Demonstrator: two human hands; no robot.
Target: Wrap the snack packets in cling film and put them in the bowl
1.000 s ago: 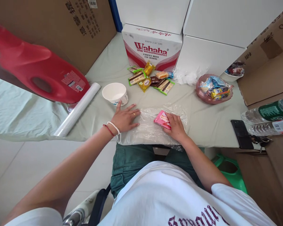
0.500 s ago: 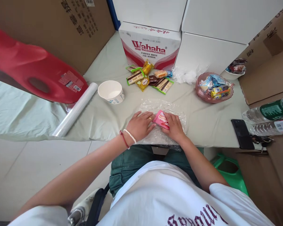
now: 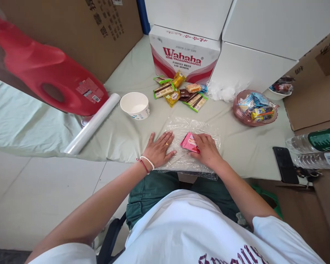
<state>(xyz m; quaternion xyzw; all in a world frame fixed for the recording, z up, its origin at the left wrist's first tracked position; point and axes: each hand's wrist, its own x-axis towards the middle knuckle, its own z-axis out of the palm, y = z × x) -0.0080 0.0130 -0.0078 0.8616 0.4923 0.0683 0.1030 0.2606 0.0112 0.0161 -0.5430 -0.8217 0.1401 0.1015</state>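
A sheet of clear plastic wrap (image 3: pixel 194 126) lies spread on the table edge in front of me. On it rests a pink snack packet (image 3: pixel 189 142). My right hand (image 3: pixel 207 150) covers the packet's right end, its fingers curled onto it. My left hand (image 3: pixel 160 149) lies flat on the left part of the wrap with fingers spread, a little left of the packet, a ring on one finger and bracelets at the wrist.
A white paper cup (image 3: pixel 135 105) and a roll of wrap (image 3: pixel 93 123) lie to the left, beside a big red jug (image 3: pixel 44 77). Several snack packets (image 3: pixel 178 93) sit before a Wahaha box (image 3: pixel 185 55). A pink bowl of snacks (image 3: pixel 255 108), a phone (image 3: pixel 285 165) and bottles (image 3: pixel 316 146) are on the right.
My left hand slid from the wrap's far left edge toward the packet, then eased back slightly and flattened. My right hand stayed on the packet.
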